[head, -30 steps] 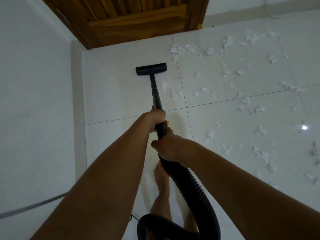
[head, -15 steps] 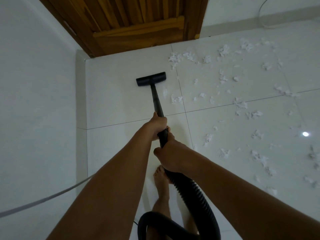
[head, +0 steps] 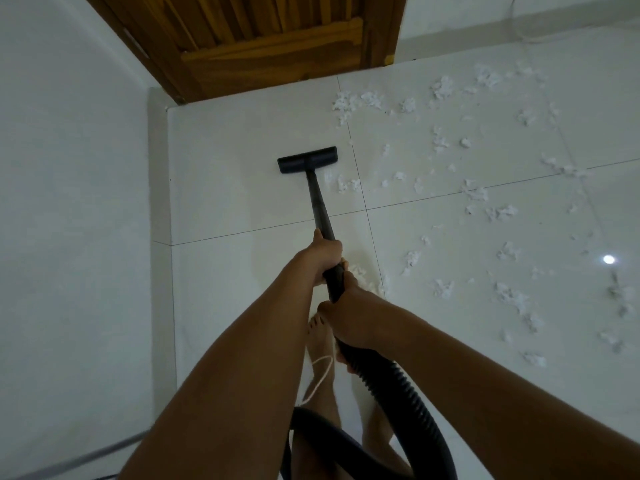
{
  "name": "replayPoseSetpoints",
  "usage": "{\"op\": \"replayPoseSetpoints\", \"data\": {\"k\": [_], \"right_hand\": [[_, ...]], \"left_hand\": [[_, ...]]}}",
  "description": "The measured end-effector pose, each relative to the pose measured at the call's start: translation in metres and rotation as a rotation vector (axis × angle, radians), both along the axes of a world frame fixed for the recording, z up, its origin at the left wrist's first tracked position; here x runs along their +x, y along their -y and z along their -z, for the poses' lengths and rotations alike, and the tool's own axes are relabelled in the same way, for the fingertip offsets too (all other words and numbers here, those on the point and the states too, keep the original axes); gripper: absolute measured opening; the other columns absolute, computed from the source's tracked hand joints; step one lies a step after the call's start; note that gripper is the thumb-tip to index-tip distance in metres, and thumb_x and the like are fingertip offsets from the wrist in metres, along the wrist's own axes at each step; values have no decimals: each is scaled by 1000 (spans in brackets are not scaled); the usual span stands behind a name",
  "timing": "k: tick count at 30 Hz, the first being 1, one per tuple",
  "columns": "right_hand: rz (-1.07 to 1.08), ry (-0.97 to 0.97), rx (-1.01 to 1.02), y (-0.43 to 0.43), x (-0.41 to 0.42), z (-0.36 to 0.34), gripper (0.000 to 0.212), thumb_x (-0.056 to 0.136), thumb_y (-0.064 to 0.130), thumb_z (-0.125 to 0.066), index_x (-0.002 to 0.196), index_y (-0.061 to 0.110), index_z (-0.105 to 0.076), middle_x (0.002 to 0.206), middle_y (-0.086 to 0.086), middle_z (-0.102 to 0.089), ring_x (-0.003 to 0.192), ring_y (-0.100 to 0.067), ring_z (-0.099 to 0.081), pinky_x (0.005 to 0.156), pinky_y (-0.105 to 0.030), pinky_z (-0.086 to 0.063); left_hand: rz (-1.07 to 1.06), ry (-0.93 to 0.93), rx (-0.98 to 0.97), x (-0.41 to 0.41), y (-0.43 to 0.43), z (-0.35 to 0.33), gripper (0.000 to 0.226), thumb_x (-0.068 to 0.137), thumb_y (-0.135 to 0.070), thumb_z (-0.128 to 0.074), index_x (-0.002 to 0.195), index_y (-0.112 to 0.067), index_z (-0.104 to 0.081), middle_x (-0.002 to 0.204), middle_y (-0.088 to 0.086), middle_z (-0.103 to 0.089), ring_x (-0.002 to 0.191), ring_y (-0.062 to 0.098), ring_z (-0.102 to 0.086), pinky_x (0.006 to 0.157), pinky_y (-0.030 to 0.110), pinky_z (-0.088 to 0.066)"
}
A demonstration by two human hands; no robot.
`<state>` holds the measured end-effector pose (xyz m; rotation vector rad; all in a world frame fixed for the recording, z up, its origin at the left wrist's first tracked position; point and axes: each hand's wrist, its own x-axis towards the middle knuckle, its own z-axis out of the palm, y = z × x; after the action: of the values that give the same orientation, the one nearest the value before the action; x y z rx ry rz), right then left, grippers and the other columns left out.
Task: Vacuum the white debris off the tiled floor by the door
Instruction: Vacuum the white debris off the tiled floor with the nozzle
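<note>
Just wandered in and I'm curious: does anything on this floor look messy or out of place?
Yes. White fluffy debris is strewn over the tiles right of the vacuum head, from the wooden door back toward the person. The tile left of the head looks clean.

Glossy tiled floor (one light glint), white wall, wooden door

Home interior, glossy white tiled floor, wooden door, plain white walls
</note>
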<state>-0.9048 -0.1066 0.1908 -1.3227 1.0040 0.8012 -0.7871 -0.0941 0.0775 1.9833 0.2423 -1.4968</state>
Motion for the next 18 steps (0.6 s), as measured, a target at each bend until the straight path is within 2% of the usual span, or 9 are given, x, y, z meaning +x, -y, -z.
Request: {"op": "replayPoseSetpoints", "data": {"k": [5, 9, 11, 13, 15, 18], "right_hand": [[21, -12, 3, 3, 25, 21, 81, 104, 18, -43, 157, 48, 10, 90, -22, -65, 42, -21, -59, 41, -30, -52], [-27, 3, -45, 10, 49, 41, 83, 105, 21, -45, 159, 42, 15, 92, -18, -62, 33, -14, -56, 34, -21, -46], [-31, 6, -42, 13, 62, 48, 83, 105, 22, -45, 158, 42, 16, 95, -20, -62, 31, -14, -55, 33, -21, -45], [-35, 4, -43, 16, 73, 54, 83, 106, 22, -44, 158, 41, 17, 99, -20, -61, 27, -13, -53, 31, -19, -43], [-45, 12, -56, 18, 81, 58, 82, 106, 21, -43, 159, 40, 18, 93, -16, -57, 22, -9, -50, 28, -16, -38], [-48, 24, -53, 15, 84, 64, 81, 107, 21, -42, 159, 38, 18, 93, -15, -57, 25, -11, -51, 27, -13, -35]], "left_hand": [[48, 57, 4, 23, 7, 9, 69, 108, -21, -38, 160, -39, 4, 84, 5, -56, 68, 12, -57, 52, 26, -45], [17, 54, 3, 50, 13, 27, 70, 107, -21, -39, 159, -42, 2, 85, 7, -58, 65, 12, -56, 54, 26, -50], [14, 67, 0, 64, 16, 37, 69, 107, -22, -39, 159, -43, 2, 84, 6, -58, 65, 12, -56, 55, 26, -51], [-4, 65, -2, 77, 19, 47, 71, 107, -21, -40, 159, -44, 4, 84, 7, -59, 65, 12, -57, 59, 27, -54], [-11, 59, -3, 87, 21, 56, 73, 106, -21, -41, 158, -46, 4, 83, 9, -60, 64, 13, -57, 67, 31, -58], [-21, 75, 3, 91, 18, 66, 73, 106, -23, -42, 157, -48, 3, 84, 9, -60, 65, 14, -57, 77, 35, -58]]}}
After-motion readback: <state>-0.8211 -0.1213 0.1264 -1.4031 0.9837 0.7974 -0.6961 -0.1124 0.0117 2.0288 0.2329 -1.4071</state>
